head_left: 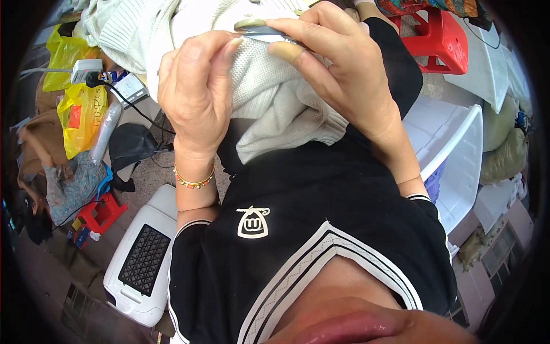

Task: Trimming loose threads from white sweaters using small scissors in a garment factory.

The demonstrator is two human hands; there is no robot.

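Observation:
Both my hands are raised close together over a cream knitted sweater [286, 109] that lies across my lap. In my right hand [349, 63], between thumb and forefinger, is a small slim metal tool [266, 34] with a blade-like shape; its exact kind is not clear. The right thumb has a yellowish covering on its tip. My left hand [197, 86] is closed in a pinch beside the tool's left end, and what lies between those fingertips is too small to make out. Part of the knit behind the hands is hidden by them.
A white plastic bin [458, 166] and a red stool [438, 43] stand at the right. To the left are yellow plastic bags [83, 120], a white power strip [86, 71] with a black cable, a white appliance [140, 258] and another person's arm [37, 146].

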